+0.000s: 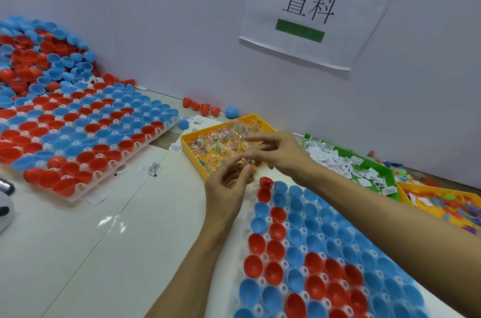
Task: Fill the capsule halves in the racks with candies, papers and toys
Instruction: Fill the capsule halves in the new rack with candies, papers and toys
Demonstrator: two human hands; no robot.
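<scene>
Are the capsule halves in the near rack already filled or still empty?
Mostly empty: the red and blue capsule halves in the near rack show bare insides. The farthest red one seems to hold something.

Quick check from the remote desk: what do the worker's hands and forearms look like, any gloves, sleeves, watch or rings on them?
Both are bare. The left hand and right hand wear no gloves, and no rings show. Both forearms are uncovered as far as the frame's lower edge, with no sleeve, watch or wristband in sight. Anything worn higher up the arms is out of view.
</scene>
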